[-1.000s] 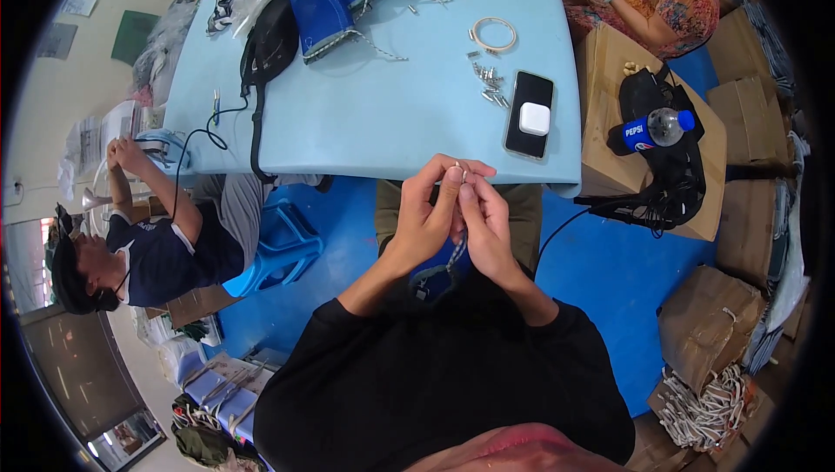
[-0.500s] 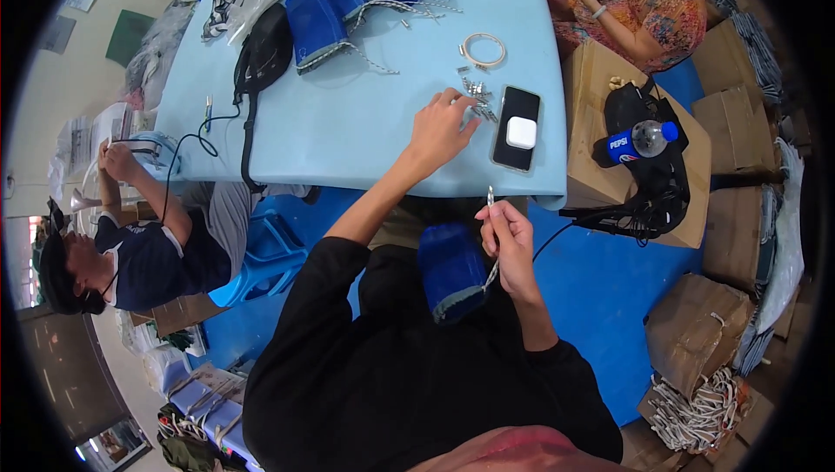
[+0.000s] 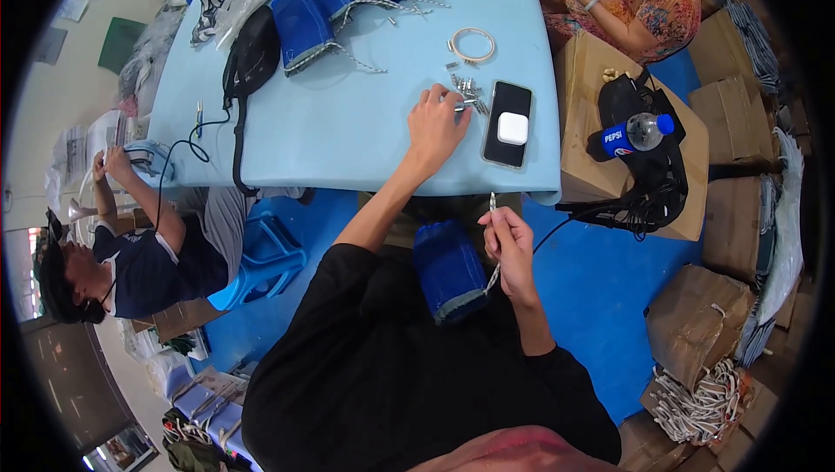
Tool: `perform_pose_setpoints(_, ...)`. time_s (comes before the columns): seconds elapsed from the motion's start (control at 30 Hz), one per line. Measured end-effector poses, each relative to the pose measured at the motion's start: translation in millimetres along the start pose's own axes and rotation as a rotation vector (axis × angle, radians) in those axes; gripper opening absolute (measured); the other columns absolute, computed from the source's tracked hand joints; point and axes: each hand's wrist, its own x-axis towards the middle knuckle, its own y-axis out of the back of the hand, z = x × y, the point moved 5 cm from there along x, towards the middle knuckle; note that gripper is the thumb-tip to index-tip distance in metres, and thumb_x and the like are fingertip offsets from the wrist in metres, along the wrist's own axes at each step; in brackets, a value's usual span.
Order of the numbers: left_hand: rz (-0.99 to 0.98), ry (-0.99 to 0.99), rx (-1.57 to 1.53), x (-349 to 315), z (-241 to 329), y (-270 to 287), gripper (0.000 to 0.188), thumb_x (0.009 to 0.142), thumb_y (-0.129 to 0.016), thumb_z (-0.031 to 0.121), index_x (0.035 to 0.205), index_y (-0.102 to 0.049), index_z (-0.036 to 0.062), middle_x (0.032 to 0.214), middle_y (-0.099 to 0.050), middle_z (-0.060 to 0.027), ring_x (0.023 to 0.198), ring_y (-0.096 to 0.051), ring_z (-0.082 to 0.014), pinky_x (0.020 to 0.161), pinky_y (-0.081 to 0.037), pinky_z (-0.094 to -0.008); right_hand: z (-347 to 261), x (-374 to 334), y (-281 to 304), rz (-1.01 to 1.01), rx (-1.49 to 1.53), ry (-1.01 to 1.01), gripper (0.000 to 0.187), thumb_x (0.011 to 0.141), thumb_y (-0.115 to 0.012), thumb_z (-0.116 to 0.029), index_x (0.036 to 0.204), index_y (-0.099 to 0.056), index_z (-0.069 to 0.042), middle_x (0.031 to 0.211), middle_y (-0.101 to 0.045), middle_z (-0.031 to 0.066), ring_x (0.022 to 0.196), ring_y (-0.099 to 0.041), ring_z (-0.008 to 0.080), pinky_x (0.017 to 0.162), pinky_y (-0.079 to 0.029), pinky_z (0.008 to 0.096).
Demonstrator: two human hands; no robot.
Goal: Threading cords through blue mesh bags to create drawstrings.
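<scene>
My left hand [image 3: 437, 131] rests on the light blue table, fingers bent in a pinch around a small silver metal piece [image 3: 464, 106]. Beside it lies a loose pile of similar metal pieces [image 3: 467, 86]. In front of my body, my right hand [image 3: 511, 250] grips a black-and-white cord [image 3: 492, 200] near its end, the tip pointing up between thumb and fingers. This cord runs down to a blue mesh pouch [image 3: 448, 272] with a grey edge, lying in my lap.
A black phone [image 3: 506, 146] carries a white case [image 3: 513, 129]. Beyond are a ring [image 3: 472, 45], blue pouches [image 3: 306, 24] and a black bag [image 3: 254, 53]. At right, a carton [image 3: 581, 124] holds a bottle [image 3: 642, 133]. One person sits left, another far right.
My left hand has lowered slightly onto the metal pieces, and its fingers have closed around one. The right hand stays nearly still with the cord. The whole view has shifted a little.
</scene>
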Motion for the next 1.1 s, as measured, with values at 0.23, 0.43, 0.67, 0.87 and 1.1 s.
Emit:
perform_pose_setpoints(0.23,-0.077,-0.094,-0.161,-9,-12,8,0.009,0.089,-0.072,0.006,0.097,-0.076,0.0058,0.099,-0.066,-0.0089,0.093,-0.065,-0.0311,0.078,-0.055,-0.0426,0,3,-3,-0.033,-0.021,0.011,0.027,0.111,-0.050,-0.022,0.100,-0.065,-0.003,0.063,-0.043,-0.0064,0.054,-0.031,0.0007,0.049,-0.022,0.0204)
perform_pose_setpoints(0.43,-0.221,0.014,-0.538,-25,-20,30,0.013,0.092,-0.067,-0.004,0.101,-0.074,0.0021,0.114,-0.070,-0.0123,0.095,-0.069,-0.0260,0.082,-0.057,-0.0331,3,4,-7,-0.029,-0.008,0.013,0.027,0.111,-0.050,-0.022,0.099,-0.065,-0.003,0.063,-0.043,-0.0066,0.054,-0.032,0.0004,0.049,-0.023,0.0198)
perform_pose_setpoints(0.67,-0.080,0.182,-1.193,-94,24,84,0.013,0.096,-0.060,-0.010,0.106,-0.068,-0.0063,0.118,-0.069,-0.0188,0.102,-0.069,-0.0212,0.092,-0.057,-0.0332,3,11,-18,-0.015,0.140,-0.001,0.028,0.112,-0.047,-0.024,0.104,-0.065,-0.003,0.062,-0.042,-0.0067,0.052,-0.033,0.0004,0.047,-0.023,0.0203)
perform_pose_setpoints(0.87,0.088,-0.106,-0.862,-125,52,109,0.019,0.086,-0.069,-0.015,0.099,-0.072,-0.0027,0.116,-0.070,-0.0220,0.098,-0.071,-0.0248,0.082,-0.059,-0.0323,-4,6,-39,-0.093,0.214,-0.089,0.025,0.109,-0.054,-0.023,0.105,-0.068,-0.003,0.064,-0.043,-0.0078,0.053,-0.034,0.0002,0.048,-0.023,0.0203)
perform_pose_setpoints(1.1,0.011,-0.263,-0.745,-131,51,107,0.022,0.084,-0.075,-0.009,0.104,-0.072,0.0000,0.119,-0.072,-0.0194,0.099,-0.072,-0.0268,0.085,-0.058,-0.0348,1,3,-37,-0.148,0.271,-0.161,0.021,0.106,-0.062,-0.021,0.103,-0.071,-0.002,0.066,-0.045,-0.0090,0.054,-0.034,-0.0009,0.048,-0.023,0.0201)
